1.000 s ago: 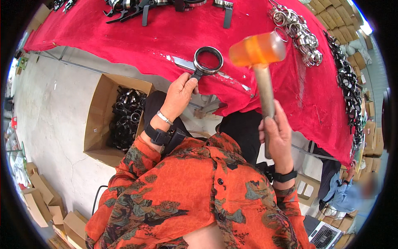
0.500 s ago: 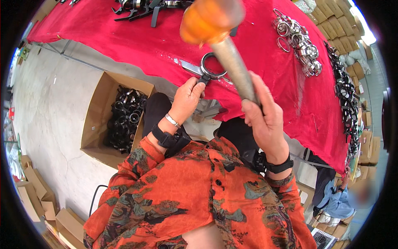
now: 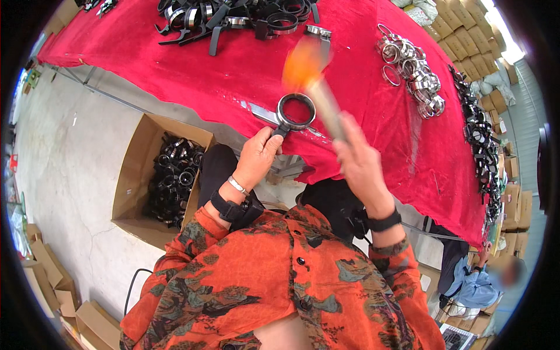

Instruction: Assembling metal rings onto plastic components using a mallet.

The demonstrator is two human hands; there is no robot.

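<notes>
My left hand [image 3: 257, 155] is closed on the short black handle of a ring-shaped part [image 3: 297, 111], a black ring with a silver metal band. The ring lies at the table's near edge, on or beside a flat metal bar [image 3: 263, 112]. In my right hand [image 3: 361, 163] is the pale handle of a mallet [image 3: 326, 105] with an orange head. Motion blurs the mallet; its head is just above and beyond the ring, and I cannot tell whether they touch.
A red cloth [image 3: 367, 76] covers the table. Black handled rings [image 3: 233, 17] pile up at the far side, and loose silver rings [image 3: 413, 73] lie to the right. A cardboard box [image 3: 131, 189] of black parts stands at my left. Another person [image 3: 475, 280] sits at the lower right.
The mallet has come down from high up toward the ring, and my right hand has moved slightly left. My left hand keeps its hold on the handle.
</notes>
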